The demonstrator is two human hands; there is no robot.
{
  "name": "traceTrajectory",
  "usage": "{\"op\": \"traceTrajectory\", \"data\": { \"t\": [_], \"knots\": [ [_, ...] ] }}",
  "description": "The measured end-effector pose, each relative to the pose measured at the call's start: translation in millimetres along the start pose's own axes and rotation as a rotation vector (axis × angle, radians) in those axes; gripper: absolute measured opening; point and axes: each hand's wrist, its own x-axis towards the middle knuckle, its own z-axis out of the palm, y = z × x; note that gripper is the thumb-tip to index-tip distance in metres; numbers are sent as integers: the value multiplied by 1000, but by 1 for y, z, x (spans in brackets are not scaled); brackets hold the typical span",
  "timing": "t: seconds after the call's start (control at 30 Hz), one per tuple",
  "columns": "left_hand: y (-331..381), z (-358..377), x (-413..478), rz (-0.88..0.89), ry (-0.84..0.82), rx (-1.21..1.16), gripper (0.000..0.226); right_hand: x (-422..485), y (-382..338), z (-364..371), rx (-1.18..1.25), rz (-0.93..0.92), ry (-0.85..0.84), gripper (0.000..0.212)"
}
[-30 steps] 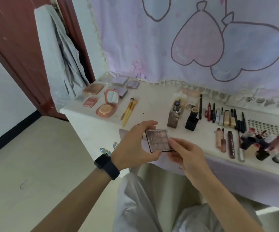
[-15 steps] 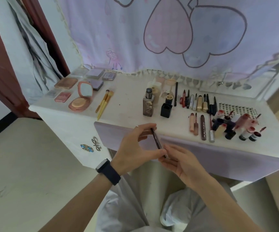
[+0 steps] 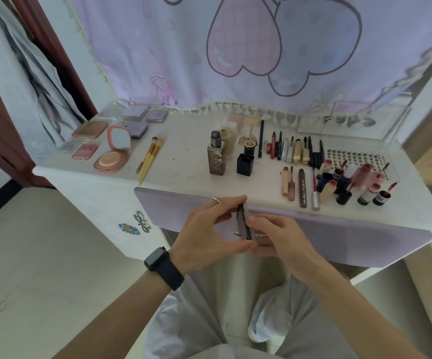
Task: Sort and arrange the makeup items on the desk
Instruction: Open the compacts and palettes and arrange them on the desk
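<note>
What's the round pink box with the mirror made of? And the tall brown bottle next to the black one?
The round pink compact looks like glossy plastic: its rim shines smoothly. Its lid holds a reflective mirror, probably glass. The tall brown bottle seems to be see-through tinted glass or hard plastic, and its cap looks dull and metallic. The picture can't settle which.

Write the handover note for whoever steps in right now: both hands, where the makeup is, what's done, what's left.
Hands: left hand and right hand both pinch the small palette, held edge-on in front of the desk edge.
Done: compacts grouped far left, brushes beside them, bottles in the centre, pencils and tubes in a row, lip glosses at the right.
Left: set the palette down, probably with the compacts.
</note>
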Motion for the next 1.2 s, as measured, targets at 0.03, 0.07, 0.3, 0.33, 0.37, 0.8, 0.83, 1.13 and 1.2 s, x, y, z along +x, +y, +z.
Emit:
{"op": "traceTrajectory", "data": {
  "t": [0.03, 0.07, 0.3, 0.33, 0.37, 0.8, 0.83, 1.13, 1.2],
  "knots": [
    [1, 0, 0, 0, 13, -9, 80, 0, 1, 0, 6, 1, 1, 22],
    [1, 0, -1, 3, 21, -10, 80, 1, 2, 0, 15, 3, 1, 24],
    [0, -5, -4, 3, 52, -41, 80, 1, 1, 4, 121, 35, -73, 44],
    [0, -6, -5, -10, 67, -73, 80, 2, 1, 4, 142, 49, -72, 50],
    [0, -8, -6, -34, 87, -130, 79, 3, 1, 3, 173, 63, -68, 54],
    [-18, -21, -18, -118, 128, -188, 81, 12, -3, 6, 148, 30, -58, 45],
    [-21, -24, -20, -128, 113, -165, 83, 13, -3, 5, 147, 31, -53, 45],
    [-34, -46, -25, -191, -124, 243, 92, 22, 3, 13, 159, 16, -81, 40],
    [-34, -43, -23, -192, -162, 283, 88, 24, 4, 16, 185, 8, -110, 39]
  ]
}}
